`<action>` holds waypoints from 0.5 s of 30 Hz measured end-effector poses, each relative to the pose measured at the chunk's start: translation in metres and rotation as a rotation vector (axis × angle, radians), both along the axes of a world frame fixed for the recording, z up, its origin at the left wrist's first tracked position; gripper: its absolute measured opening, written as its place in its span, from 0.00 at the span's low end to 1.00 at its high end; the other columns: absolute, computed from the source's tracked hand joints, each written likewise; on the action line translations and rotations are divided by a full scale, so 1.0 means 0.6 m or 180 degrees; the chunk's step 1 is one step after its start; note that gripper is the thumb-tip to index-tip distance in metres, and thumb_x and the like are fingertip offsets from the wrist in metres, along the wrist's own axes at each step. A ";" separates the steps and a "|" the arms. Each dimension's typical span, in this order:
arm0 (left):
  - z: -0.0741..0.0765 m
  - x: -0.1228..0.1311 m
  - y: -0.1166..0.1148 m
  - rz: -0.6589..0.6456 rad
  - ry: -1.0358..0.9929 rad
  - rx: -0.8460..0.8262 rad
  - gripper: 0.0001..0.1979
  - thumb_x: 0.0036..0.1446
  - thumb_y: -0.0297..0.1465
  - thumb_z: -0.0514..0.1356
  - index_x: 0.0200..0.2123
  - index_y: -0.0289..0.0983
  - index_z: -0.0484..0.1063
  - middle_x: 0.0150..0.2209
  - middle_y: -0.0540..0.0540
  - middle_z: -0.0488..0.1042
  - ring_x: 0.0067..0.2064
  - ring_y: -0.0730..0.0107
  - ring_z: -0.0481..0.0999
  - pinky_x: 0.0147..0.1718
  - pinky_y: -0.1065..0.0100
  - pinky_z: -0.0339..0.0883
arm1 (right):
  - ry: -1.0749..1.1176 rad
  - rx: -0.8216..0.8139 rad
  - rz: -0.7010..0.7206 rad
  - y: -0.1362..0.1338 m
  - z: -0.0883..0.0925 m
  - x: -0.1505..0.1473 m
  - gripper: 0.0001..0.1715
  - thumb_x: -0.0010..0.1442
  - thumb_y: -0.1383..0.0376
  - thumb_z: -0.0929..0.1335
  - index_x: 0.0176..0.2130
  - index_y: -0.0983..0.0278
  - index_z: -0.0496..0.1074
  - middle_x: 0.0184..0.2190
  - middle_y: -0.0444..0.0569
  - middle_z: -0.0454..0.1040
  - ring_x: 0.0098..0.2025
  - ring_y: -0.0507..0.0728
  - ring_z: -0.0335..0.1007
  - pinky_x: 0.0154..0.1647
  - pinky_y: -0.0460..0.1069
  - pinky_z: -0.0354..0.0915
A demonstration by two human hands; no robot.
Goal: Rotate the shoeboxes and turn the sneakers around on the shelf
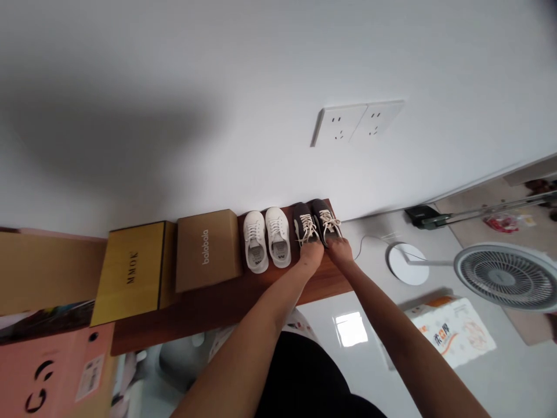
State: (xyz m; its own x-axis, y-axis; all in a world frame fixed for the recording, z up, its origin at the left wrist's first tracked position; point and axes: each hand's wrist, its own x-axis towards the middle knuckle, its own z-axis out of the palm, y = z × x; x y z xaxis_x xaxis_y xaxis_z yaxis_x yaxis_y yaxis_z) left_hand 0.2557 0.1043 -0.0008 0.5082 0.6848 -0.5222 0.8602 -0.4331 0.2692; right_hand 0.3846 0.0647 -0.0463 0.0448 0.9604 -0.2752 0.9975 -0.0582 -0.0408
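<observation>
A pair of dark shoes with cream laces stands side by side at the right end of a reddish-brown wooden surface (256, 290), toes toward the wall. My left hand (311, 253) is closed on the heel of the left dark shoe (306, 223). At the heel of the right dark shoe (325, 219), my right hand (339, 249) is closed too. The fingertips of both hands are partly hidden inside the shoes. Just left of them sit a white shoe (255, 241) and its mate (278, 235), with nothing touching them.
A brown box (206, 249) and a yellow box (130, 273) stand further left, with a pink box (52, 371) nearer me. Sockets (359, 123) are on the wall. A white fan (507, 277) and a wrapped package (452, 331) are at the right.
</observation>
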 end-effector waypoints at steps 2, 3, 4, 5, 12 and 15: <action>0.008 -0.008 -0.002 0.0070 -0.0108 0.0051 0.16 0.66 0.28 0.56 0.54 0.28 0.72 0.47 0.28 0.78 0.51 0.52 0.79 0.50 0.57 0.72 | -0.0006 0.0141 -0.0059 -0.008 0.009 -0.002 0.14 0.64 0.64 0.67 0.48 0.67 0.74 0.41 0.59 0.79 0.47 0.63 0.70 0.49 0.53 0.56; 0.013 -0.014 -0.003 0.0128 -0.0201 0.0077 0.16 0.66 0.30 0.57 0.54 0.28 0.71 0.47 0.28 0.78 0.52 0.52 0.79 0.50 0.58 0.72 | -0.0010 0.0229 -0.0118 -0.013 0.015 -0.004 0.15 0.63 0.64 0.68 0.49 0.67 0.74 0.42 0.59 0.78 0.47 0.63 0.69 0.49 0.54 0.56; 0.018 -0.022 -0.005 0.0202 -0.0311 0.0100 0.17 0.66 0.31 0.57 0.55 0.29 0.70 0.48 0.29 0.78 0.52 0.52 0.79 0.50 0.58 0.71 | -0.0012 0.0329 -0.0189 -0.018 0.022 -0.007 0.16 0.63 0.64 0.68 0.50 0.66 0.73 0.43 0.59 0.78 0.47 0.64 0.69 0.49 0.54 0.56; 0.024 -0.034 -0.007 0.0287 -0.0429 0.0116 0.18 0.66 0.33 0.57 0.55 0.30 0.70 0.49 0.30 0.78 0.52 0.52 0.79 0.50 0.58 0.71 | -0.0007 0.0440 -0.0271 -0.025 0.030 -0.012 0.18 0.62 0.64 0.69 0.51 0.66 0.73 0.44 0.59 0.78 0.47 0.64 0.69 0.49 0.54 0.56; 0.068 -0.191 -0.044 0.1166 -0.1322 0.0134 0.19 0.66 0.31 0.58 0.58 0.36 0.68 0.52 0.37 0.78 0.53 0.58 0.78 0.53 0.62 0.69 | 0.0466 0.1133 -0.0468 -0.055 0.071 -0.097 0.18 0.64 0.61 0.67 0.52 0.65 0.73 0.42 0.58 0.79 0.45 0.65 0.70 0.49 0.55 0.59; 0.080 -0.295 -0.076 0.1724 -0.1655 0.0168 0.19 0.65 0.29 0.58 0.59 0.37 0.69 0.51 0.39 0.79 0.51 0.61 0.79 0.53 0.63 0.69 | 0.0973 0.1259 -0.0312 -0.060 0.080 -0.166 0.18 0.65 0.60 0.66 0.50 0.66 0.74 0.43 0.58 0.79 0.45 0.64 0.71 0.50 0.56 0.61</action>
State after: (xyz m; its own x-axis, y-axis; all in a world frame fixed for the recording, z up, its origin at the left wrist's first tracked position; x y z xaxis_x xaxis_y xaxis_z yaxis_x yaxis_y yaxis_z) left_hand 0.0785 0.0587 0.0473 0.2653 0.9266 -0.2664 0.7242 -0.0091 0.6895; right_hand 0.2848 0.0288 0.0015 0.1140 0.9890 0.0940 0.9272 -0.0719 -0.3677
